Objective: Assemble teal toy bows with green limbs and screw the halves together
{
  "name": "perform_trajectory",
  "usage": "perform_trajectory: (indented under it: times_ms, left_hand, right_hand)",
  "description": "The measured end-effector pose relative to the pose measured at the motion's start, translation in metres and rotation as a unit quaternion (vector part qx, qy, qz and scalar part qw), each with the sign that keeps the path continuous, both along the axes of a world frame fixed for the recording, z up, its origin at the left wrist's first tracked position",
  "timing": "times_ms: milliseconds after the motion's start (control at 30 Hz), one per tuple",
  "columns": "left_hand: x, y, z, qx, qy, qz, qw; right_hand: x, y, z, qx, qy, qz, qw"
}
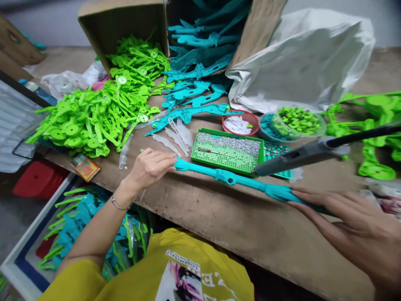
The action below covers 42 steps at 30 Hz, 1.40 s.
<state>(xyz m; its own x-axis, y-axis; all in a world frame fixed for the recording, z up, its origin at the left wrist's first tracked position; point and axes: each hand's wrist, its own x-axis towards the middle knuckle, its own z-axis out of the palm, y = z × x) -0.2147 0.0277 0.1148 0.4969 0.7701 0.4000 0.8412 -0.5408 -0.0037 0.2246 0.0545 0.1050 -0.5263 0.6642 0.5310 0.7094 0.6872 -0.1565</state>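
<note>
A long teal plastic piece (225,176) with a round hole near its middle stretches between my two hands above the table's front edge. My left hand (151,167) is closed round its left end, with a bit of green showing beside the fingers. Fingers and thumb of my right hand (347,221) pinch its right end. Behind the piece sits a green tray (227,170) of small metal parts, with a red-handled screwdriver (205,150) lying in it. A grey tool (294,156) on a black cable hangs over the tray's right corner.
Green parts (90,113) are heaped at the left, spilling from a cardboard box (125,19). Teal parts (200,71) lie behind. A red basket (240,130), a tub of small green pieces (297,121) and a white sack (300,62) stand right. More parts fill a crate (19,251) below.
</note>
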Motion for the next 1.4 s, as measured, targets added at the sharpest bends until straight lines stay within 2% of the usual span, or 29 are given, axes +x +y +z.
perform_trajectory:
  times_ms: [100,200,300,367,433,567,633,700,767,833,900,967,1067,1133,1200,1233,1300,1400]
  left_hand:
    - [-0.001,-0.001,-0.003,-0.003,-0.007,0.010,1.000]
    - [0.001,-0.011,0.001,-0.044,-0.022,0.025,0.998]
    - [0.002,-0.024,0.007,-0.118,-0.020,0.036,0.992]
    - [0.004,-0.027,0.002,-0.179,-0.002,0.042,0.983]
    - [0.009,-0.024,-0.012,-0.227,0.028,0.037,0.973]
    - [0.026,-0.009,-0.052,-0.302,0.046,-0.016,0.952]
    - [0.032,-0.005,-0.065,-0.298,0.052,-0.024,0.953]
    - [0.031,-0.003,-0.069,-0.241,0.053,-0.007,0.969]
    - [0.026,-0.004,-0.067,-0.167,0.029,0.018,0.985]
    - [0.019,-0.006,-0.066,-0.106,-0.004,0.039,0.994]
    - [0.011,-0.008,-0.068,-0.061,-0.020,0.052,0.997]
    - [0.005,-0.009,-0.072,-0.018,-0.018,0.063,0.998]
    - [0.004,-0.012,-0.069,-0.003,0.000,0.068,0.998]
    - [0.016,-0.018,-0.058,-0.020,0.004,0.069,0.997]
    - [0.042,-0.027,-0.042,-0.021,-0.015,0.065,0.998]
    - [0.060,-0.032,-0.034,-0.027,-0.037,0.048,0.998]
    - [0.105,-0.044,-0.024,-0.021,-0.092,-0.029,0.995]
    - [0.173,-0.054,-0.024,-0.051,-0.099,-0.130,0.985]
  right_hand:
    - [-0.004,-0.003,0.002,-0.002,0.010,-0.004,1.000]
    - [-0.008,-0.013,-0.001,0.004,0.026,-0.006,1.000]
    - [-0.013,-0.036,-0.017,0.001,0.058,-0.013,0.998]
    - [-0.017,-0.056,-0.035,-0.001,0.069,-0.033,0.997]
    - [-0.021,-0.077,-0.056,0.008,0.068,-0.071,0.995]
    - [-0.026,-0.106,-0.091,0.008,0.096,-0.146,0.985]
    - [-0.025,-0.112,-0.102,-0.017,0.137,-0.201,0.970]
    - [-0.020,-0.112,-0.109,-0.044,0.238,-0.269,0.932]
    - [-0.012,-0.106,-0.111,-0.094,0.382,-0.296,0.870]
    - [-0.005,-0.097,-0.110,-0.192,0.508,-0.251,0.801]
    - [-0.003,-0.088,-0.107,-0.309,0.567,-0.175,0.743]
    - [-0.006,-0.080,-0.107,-0.378,0.580,-0.141,0.708]
    - [-0.014,-0.075,-0.112,-0.397,0.586,-0.157,0.688]
    - [-0.018,-0.076,-0.118,-0.396,0.593,-0.156,0.684]
    - [-0.019,-0.079,-0.123,-0.396,0.586,-0.142,0.692]
    - [-0.019,-0.080,-0.124,-0.396,0.578,-0.138,0.700]
    - [-0.019,-0.082,-0.125,-0.392,0.558,-0.135,0.718]
    - [-0.018,-0.083,-0.119,-0.385,0.535,-0.122,0.742]
